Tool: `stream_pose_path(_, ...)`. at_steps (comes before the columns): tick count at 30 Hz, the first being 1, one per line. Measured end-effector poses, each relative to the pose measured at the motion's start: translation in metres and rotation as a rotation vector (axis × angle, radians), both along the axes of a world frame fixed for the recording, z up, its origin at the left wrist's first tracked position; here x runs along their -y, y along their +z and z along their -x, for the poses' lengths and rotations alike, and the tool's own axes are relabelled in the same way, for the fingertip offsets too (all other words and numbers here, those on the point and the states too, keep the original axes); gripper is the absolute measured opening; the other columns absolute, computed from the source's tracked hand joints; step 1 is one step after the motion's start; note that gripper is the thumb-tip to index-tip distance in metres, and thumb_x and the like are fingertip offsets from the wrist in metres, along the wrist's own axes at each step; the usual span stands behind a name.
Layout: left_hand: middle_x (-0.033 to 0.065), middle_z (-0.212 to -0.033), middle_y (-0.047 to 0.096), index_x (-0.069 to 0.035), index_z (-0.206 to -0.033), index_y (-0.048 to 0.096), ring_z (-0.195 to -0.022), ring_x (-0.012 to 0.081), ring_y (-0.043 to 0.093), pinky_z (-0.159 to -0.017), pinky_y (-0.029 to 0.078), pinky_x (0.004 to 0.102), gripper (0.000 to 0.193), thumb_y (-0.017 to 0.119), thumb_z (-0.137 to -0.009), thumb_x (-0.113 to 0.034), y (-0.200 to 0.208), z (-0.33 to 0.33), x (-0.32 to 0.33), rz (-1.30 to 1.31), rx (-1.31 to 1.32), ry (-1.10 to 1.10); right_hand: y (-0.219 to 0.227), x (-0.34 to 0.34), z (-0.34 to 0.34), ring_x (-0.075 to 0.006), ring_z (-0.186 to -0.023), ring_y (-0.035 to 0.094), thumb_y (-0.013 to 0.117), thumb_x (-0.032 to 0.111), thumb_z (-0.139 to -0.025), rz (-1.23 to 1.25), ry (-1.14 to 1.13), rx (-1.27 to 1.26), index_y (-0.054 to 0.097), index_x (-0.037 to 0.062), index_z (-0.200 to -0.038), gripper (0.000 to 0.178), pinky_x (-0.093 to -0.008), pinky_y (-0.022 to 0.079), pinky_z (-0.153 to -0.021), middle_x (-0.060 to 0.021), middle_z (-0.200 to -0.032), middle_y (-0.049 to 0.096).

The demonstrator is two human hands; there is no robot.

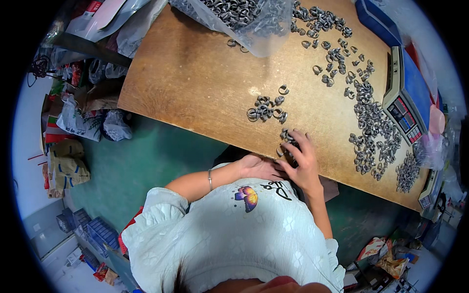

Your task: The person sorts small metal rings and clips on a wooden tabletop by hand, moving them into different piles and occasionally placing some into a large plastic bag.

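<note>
My right hand (pixel 304 163) reaches over a small heap of grey metal rings (pixel 290 139) at the table's near edge. Its fingers are apart and bent, with the tips at the heap; no ring is seen gripped. Just below that edge, my left hand (pixel 259 167) lies palm up, fingers stretched toward the right hand. No ring shows in its palm, though its fingertips are partly hidden. Slightly farther off and to the left sits another small cluster of the same rings (pixel 264 108).
The wooden table (pixel 195 83) carries a clear plastic bag (pixel 266 36) full of rings at the far side. Many loose rings (pixel 369 110) spread along the right. A blue-topped digital scale (pixel 405 110) and a blue tray (pixel 378 22) stand at the right edge.
</note>
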State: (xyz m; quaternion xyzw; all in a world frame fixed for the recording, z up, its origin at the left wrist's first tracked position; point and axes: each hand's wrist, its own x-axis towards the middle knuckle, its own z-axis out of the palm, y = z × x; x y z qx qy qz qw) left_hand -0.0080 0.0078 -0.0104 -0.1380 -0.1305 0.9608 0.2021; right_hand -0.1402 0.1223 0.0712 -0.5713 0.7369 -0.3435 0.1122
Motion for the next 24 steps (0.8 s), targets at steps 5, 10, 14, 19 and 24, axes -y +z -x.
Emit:
stream_pose_path(5, 0.017, -0.126, 0.05, -0.007, -0.129, 0.044, -0.113, 0.0297, 0.051, -0.099, 0.037, 0.0546, 0.052, 0.037, -0.094, -0.045, -0.022, -0.007, -0.005, -0.244, -0.012, 0.127, 0.007, -0.009, -0.023, -0.0318, -0.117, 0.05, 0.074, 0.015, -0.067, 0.026, 0.155, 0.104, 0.062, 0.0055, -0.094, 0.032, -0.0531, 0.031, -0.102, -0.0134, -0.116, 0.056)
stream_pose_path(10, 0.0106, -0.095, 0.06, -0.008, -0.112, 0.053, -0.081, 0.0233, 0.061, -0.074, 0.053, 0.0419, 0.044, 0.038, -0.094, -0.045, -0.026, -0.015, 0.002, 0.158, 0.318, -0.033, 0.004, -0.007, -0.03, -0.031, -0.113, 0.054, 0.07, 0.006, -0.07, 0.058, 0.358, 0.34, 0.064, 0.0029, -0.096, 0.026, -0.0499, 0.032, -0.103, -0.0142, -0.107, 0.062)
stream_pose_path(14, 0.0126, -0.097, 0.062, -0.005, -0.108, 0.055, -0.087, 0.0252, 0.062, -0.075, 0.054, 0.0417, 0.036, 0.045, -0.093, -0.037, -0.024, -0.017, 0.002, 0.181, 0.375, 0.037, 0.006, 0.002, -0.025, -0.029, -0.099, 0.06, 0.065, 0.0, -0.074, 0.165, 0.257, 0.631, 0.063, 0.0003, -0.095, 0.021, -0.0421, 0.042, -0.093, -0.0129, -0.098, 0.064)
stream_pose_path(19, 0.0214, -0.098, 0.063, 0.005, -0.112, 0.055, -0.086, 0.0319, 0.064, -0.07, 0.056, 0.0425, 0.035, 0.053, -0.086, -0.018, 0.022, -0.038, 0.032, 0.413, 0.36, -0.03, -0.007, 0.011, -0.014, -0.0201, -0.08, 0.062, 0.056, -0.004, -0.082, 0.325, -0.181, 0.641, 0.063, -0.0035, -0.087, 0.009, -0.0294, 0.049, -0.073, -0.012, -0.086, 0.064)
stream_pose_path(24, 0.0216, -0.098, 0.062, 0.007, -0.113, 0.053, -0.08, 0.0307, 0.064, -0.048, 0.055, 0.0317, 0.036, 0.05, -0.087, -0.018, 0.082, -0.041, 0.072, 0.382, 0.194, 0.033, -0.012, 0.015, -0.01, -0.0196, -0.078, 0.061, 0.057, -0.003, -0.081, 0.345, -0.226, 0.599, 0.062, -0.0029, -0.092, 0.012, -0.0282, 0.048, -0.072, -0.011, -0.085, 0.063)
